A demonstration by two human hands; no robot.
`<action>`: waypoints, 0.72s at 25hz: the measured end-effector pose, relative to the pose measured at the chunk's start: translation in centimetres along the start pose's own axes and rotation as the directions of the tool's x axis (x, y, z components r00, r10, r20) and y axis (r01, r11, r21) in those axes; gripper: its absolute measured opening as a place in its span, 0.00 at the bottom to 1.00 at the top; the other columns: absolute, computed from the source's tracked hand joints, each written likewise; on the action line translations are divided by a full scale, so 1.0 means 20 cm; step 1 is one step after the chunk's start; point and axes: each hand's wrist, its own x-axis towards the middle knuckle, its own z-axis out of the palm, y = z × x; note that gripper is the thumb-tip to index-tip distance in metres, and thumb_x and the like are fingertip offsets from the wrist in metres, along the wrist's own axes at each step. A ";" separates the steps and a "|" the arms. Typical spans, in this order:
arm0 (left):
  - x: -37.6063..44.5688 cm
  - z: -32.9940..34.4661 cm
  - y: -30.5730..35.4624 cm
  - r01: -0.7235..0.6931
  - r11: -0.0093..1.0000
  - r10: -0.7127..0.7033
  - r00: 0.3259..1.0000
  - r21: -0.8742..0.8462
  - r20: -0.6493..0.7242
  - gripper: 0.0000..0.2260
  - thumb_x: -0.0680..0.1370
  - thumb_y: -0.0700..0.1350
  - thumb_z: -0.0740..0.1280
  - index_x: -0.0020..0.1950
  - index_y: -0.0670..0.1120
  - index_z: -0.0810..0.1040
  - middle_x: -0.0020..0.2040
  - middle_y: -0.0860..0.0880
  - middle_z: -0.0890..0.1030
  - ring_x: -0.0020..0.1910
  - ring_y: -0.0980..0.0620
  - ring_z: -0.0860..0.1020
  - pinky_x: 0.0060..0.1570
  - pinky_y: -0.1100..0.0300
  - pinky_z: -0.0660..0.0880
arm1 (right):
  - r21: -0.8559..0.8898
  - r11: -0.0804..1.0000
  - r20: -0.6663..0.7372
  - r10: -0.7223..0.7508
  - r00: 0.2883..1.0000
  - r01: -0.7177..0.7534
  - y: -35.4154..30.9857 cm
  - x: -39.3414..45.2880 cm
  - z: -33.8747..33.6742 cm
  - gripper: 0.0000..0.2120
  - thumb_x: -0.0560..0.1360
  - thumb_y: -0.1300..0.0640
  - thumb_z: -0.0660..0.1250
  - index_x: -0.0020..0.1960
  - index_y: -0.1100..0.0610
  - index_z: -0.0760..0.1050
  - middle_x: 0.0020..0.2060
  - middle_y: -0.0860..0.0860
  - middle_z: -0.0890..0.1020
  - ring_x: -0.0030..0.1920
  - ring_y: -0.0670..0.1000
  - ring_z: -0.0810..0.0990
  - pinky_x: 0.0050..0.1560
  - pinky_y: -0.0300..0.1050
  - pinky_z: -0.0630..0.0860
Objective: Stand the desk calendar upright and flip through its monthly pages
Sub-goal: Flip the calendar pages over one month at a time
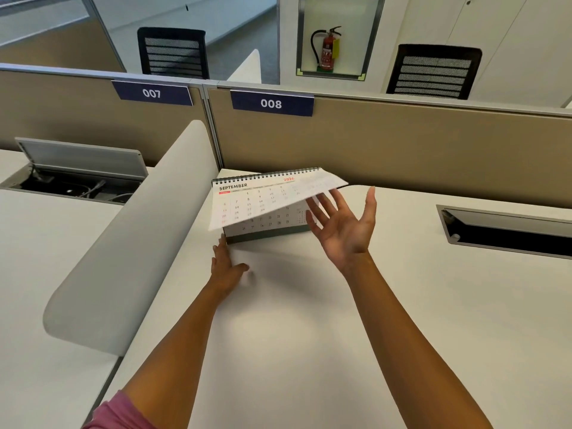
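The desk calendar (263, 209) stands upright at the far edge of the desk (309, 320), close to its far-left corner where the curved side screen (133, 236) meets the tan partition (387, 144). Its green base rests on the desk and the spiral binding runs along the top. One page (272, 196), headed September, is lifted out from the stand and blurred, hinged at the coils with its free edge up in the air. The right hand (343, 224) is palm-up under the raised right part of that page, fingers (322, 209) spread apart and clamped on nothing; whether the tips touch the paper I cannot tell. The left hand (226, 264) lies low on the desk with its fingertips at the lower left corner of the base, fingers loosely extended, apparently steadying the stand rather than gripping it. The calendar looks light enough to slide or tip with a careless push, so bracing the stiff card base seems sensible. The pages look thin and floppy, prone to creasing or tearing at the punched holes, and are best taken by a free lower corner and turned over the coils gently.
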 end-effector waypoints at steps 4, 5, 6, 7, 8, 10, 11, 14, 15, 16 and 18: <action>0.02 0.01 -0.01 -0.014 1.000 0.014 1.000 0.018 -0.006 0.41 0.78 0.37 0.66 0.80 0.50 0.41 0.82 0.48 0.46 0.81 0.46 0.42 0.78 0.50 0.40 | 0.011 1.000 0.073 -0.030 0.997 0.029 -0.06 0.03 0.10 0.40 0.73 0.26 0.51 0.72 0.52 0.70 0.65 0.54 0.79 0.64 0.55 0.79 0.58 0.49 0.78; 0.02 0.01 -0.01 -0.016 1.000 0.016 1.000 0.019 -0.009 0.41 0.78 0.37 0.65 0.80 0.50 0.41 0.82 0.48 0.45 0.81 0.46 0.41 0.77 0.50 0.39 | 0.010 0.999 0.084 -0.039 0.996 0.038 -0.08 0.04 0.12 0.39 0.73 0.26 0.51 0.73 0.52 0.68 0.65 0.54 0.79 0.64 0.56 0.79 0.59 0.50 0.77; 0.02 0.01 -0.02 -0.018 1.000 0.018 1.000 0.021 -0.013 0.41 0.78 0.37 0.65 0.80 0.51 0.41 0.82 0.48 0.44 0.81 0.46 0.41 0.77 0.51 0.39 | 0.003 0.999 0.092 -0.049 0.994 0.049 -0.10 0.06 0.15 0.39 0.73 0.27 0.50 0.73 0.52 0.68 0.66 0.54 0.79 0.64 0.56 0.79 0.60 0.51 0.77; 0.02 0.01 -0.02 -0.020 1.000 0.020 1.000 0.022 -0.015 0.41 0.78 0.37 0.65 0.80 0.50 0.41 0.82 0.49 0.44 0.81 0.47 0.40 0.77 0.51 0.39 | -0.013 0.998 0.100 -0.061 0.993 0.063 -0.11 0.08 0.17 0.38 0.74 0.27 0.50 0.73 0.51 0.67 0.66 0.54 0.79 0.64 0.56 0.79 0.62 0.52 0.76; 0.02 0.01 -0.02 -0.023 0.999 0.023 1.000 0.022 -0.017 0.41 0.78 0.37 0.65 0.80 0.50 0.41 0.82 0.49 0.45 0.81 0.47 0.40 0.77 0.51 0.39 | -0.030 0.997 0.109 -0.072 0.991 0.075 -0.13 0.10 0.19 0.38 0.74 0.27 0.50 0.74 0.51 0.66 0.66 0.54 0.78 0.64 0.56 0.79 0.63 0.52 0.75; 0.03 0.02 -0.02 -0.023 1.000 0.023 0.999 0.018 -0.023 0.41 0.78 0.37 0.66 0.80 0.50 0.42 0.82 0.49 0.45 0.81 0.47 0.40 0.78 0.51 0.40 | -0.058 0.994 0.131 -0.083 0.988 0.091 -0.15 0.13 0.21 0.37 0.74 0.28 0.49 0.75 0.50 0.65 0.68 0.53 0.77 0.65 0.55 0.78 0.66 0.54 0.74; 0.03 0.02 -0.02 -0.016 1.000 0.016 1.000 0.011 -0.025 0.40 0.78 0.37 0.66 0.81 0.50 0.42 0.82 0.49 0.45 0.81 0.46 0.41 0.78 0.51 0.41 | -0.073 0.993 0.140 -0.083 0.987 0.094 -0.16 0.15 0.22 0.37 0.75 0.28 0.49 0.75 0.49 0.64 0.69 0.53 0.76 0.65 0.55 0.78 0.67 0.55 0.73; 0.03 0.02 -0.02 0.006 1.000 -0.006 0.999 -0.001 -0.032 0.41 0.77 0.37 0.66 0.81 0.51 0.42 0.82 0.48 0.44 0.81 0.45 0.41 0.78 0.48 0.42 | -0.113 0.989 0.146 -0.077 0.986 0.094 -0.16 0.18 0.24 0.36 0.76 0.29 0.48 0.76 0.48 0.63 0.71 0.53 0.73 0.66 0.56 0.77 0.68 0.56 0.72; 0.03 0.02 -0.02 0.008 1.000 -0.008 0.999 0.000 -0.034 0.41 0.77 0.37 0.66 0.81 0.51 0.42 0.82 0.48 0.45 0.81 0.44 0.41 0.78 0.48 0.42 | -0.123 0.988 0.143 -0.072 0.987 0.090 -0.15 0.19 0.24 0.35 0.76 0.30 0.49 0.76 0.48 0.63 0.71 0.53 0.73 0.66 0.56 0.77 0.67 0.56 0.72; 0.03 0.01 -0.03 0.008 1.000 -0.008 0.999 0.001 -0.035 0.41 0.77 0.37 0.66 0.81 0.51 0.43 0.82 0.48 0.45 0.81 0.44 0.41 0.78 0.48 0.42 | -0.132 0.987 0.139 -0.068 0.988 0.086 -0.15 0.20 0.23 0.34 0.76 0.30 0.49 0.76 0.48 0.63 0.72 0.53 0.72 0.66 0.56 0.77 0.67 0.56 0.72; 0.04 0.01 -0.03 0.005 1.000 -0.005 0.999 0.000 -0.037 0.41 0.77 0.37 0.66 0.81 0.51 0.43 0.82 0.48 0.46 0.81 0.45 0.41 0.78 0.49 0.42 | -0.143 0.987 0.135 -0.055 0.989 0.074 -0.13 0.21 0.22 0.34 0.76 0.30 0.49 0.76 0.48 0.63 0.72 0.53 0.71 0.65 0.56 0.78 0.66 0.55 0.73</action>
